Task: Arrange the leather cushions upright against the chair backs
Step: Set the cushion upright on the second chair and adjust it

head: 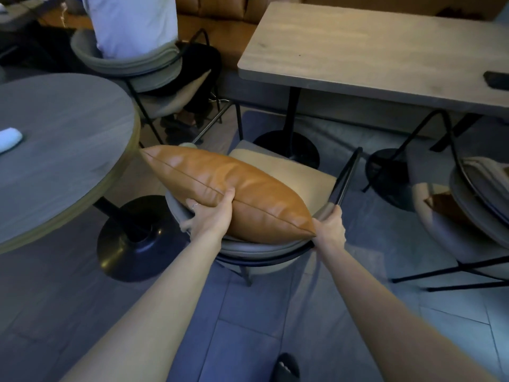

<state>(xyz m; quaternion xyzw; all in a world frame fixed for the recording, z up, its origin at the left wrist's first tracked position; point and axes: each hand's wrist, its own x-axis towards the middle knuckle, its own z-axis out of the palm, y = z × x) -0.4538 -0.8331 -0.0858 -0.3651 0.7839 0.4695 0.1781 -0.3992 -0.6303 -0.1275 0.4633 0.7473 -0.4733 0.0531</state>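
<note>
1. Sandal (287,368), dark, at the bottom edge on the grey tiled floor (275,326), nearer than the chair.
2. Forearms, bare, reaching up from the lower edge toward the chair (248,250), one on each side.
3. Left hand (210,216) clamped on the leather cushion (228,191) along its near seam, thumb over the top face, fingers wrapped beneath; ring on one finger.
4. Right hand (330,230) closed at the chair's right side, pinching the cushion's near-right corner where that corner meets the black metal frame; whether the frame is gripped too cannot be told.
5. Cushion tan and plump, seam upward, lying slantwise over the chair's curved grey backrest and beige seat pad (289,172), its far corner pointing left past the chair.
6. Left of the chair: round desk (63,150) on a black pedestal base, a white object (9,139) at its left edge.
7. Right of the chair: a second chair (468,216), partly cut off, with something brown on its seat.
8. Beyond the chair: rectangular desk (371,51) of pale wood on a black pedestal, a dark flat object (497,79) at its right edge.
9. Beyond the chair to the left: seated person (132,23) in a pale top, seen from behind on a similar chair.
10. Farthest back: tan leather bench (217,9) along the top edge.
</note>
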